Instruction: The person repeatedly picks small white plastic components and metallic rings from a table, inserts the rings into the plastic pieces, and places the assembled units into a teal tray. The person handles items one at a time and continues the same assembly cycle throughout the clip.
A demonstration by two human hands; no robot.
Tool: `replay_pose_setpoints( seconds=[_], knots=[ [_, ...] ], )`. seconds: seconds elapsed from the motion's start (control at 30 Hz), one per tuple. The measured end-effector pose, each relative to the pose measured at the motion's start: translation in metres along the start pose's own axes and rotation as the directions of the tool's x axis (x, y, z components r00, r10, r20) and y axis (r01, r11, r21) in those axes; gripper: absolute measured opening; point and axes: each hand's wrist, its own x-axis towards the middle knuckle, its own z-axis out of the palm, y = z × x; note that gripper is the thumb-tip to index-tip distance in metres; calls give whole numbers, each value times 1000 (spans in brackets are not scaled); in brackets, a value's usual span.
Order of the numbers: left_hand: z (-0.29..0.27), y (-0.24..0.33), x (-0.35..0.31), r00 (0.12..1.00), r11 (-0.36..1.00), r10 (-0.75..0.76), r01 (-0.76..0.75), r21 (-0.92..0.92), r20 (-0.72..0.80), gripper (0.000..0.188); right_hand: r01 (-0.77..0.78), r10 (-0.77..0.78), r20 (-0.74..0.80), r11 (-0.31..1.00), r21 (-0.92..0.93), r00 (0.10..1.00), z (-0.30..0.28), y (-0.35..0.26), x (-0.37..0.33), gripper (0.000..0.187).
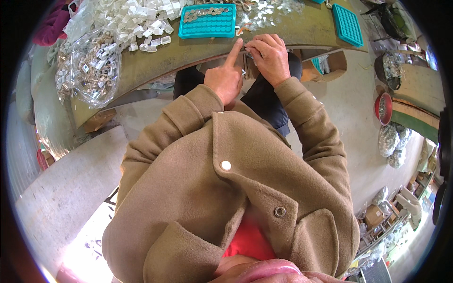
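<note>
Both of my hands are close together at the near edge of the table, in front of a teal tray (207, 31). Its upper rows hold small round metallic pieces, while the lower round pockets show teal. My left hand (223, 81) has its index finger stretched forward and the other fingers curled in. A tiny whitish piece (243, 72) shows beside those curled fingers; most of it is hidden. The fingers of my right hand (270, 55) are bent and pinched together near my left fingertip. Whatever sits in that pinch is too small to make out.
White plastic pieces (137, 21) are heaped at the back left, beside a clear bag (89, 66) of small parts. Thin, shiny bits (266, 16) lie scattered right of the tray. Another teal tray (348, 24) rests at the table's right end, above an open cardboard box (336, 66).
</note>
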Motion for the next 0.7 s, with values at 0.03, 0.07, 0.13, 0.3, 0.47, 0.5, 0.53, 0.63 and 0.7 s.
replay_pose_setpoints(
  seconds=[0.03, 0.07, 0.13, 0.3, 0.47, 0.5, 0.53, 0.63, 0.7],
  knots=[
    [0, -1, 0, 1000, 1000, 10, -10, -15, -8, 20, 1, -1, -15, 1000, 13, 1000, 1, 1, 0, 13],
    [0, -2, -1, 1000, 999, 18, -19, -30, -19, 20, -9, 9, -9, 999, -40, 1000, 2, 2, 1, 11],
    [0, -3, -1, 999, 997, 20, -22, -70, -25, 19, -24, 23, -11, 991, -135, 1000, 4, 5, 4, 9],
    [-1, -8, -6, 998, 986, 12, -21, -163, -55, 16, -3, -7, -63, 988, -156, 998, 4, 16, 12, 8],
    [-1, -14, -14, 988, 953, 14, -60, -297, -155, 17, -92, 89, -50, 993, -70, 995, -4, 14, 16, 16],
    [0, -15, -15, 975, 939, 19, -93, -330, -220, 17, -126, 122, -67, 991, -53, 990, -6, 11, 15, 17],
    [0, -15, -15, 958, 924, 22, -128, -360, -284, 18, -144, 141, -83, 989, -31, 986, -8, 6, 13, 19],
    [1, -17, -15, 921, 858, 7, -205, -471, -389, 19, -46, 45, -73, 999, -19, 996, -8, -8, 5, 24],
    [1, -18, -16, 962, 735, -121, -80, -673, -246, 20, -28, 29, 8, 995, -92, 1000, -5, -16, -2, 26]
  ],
)
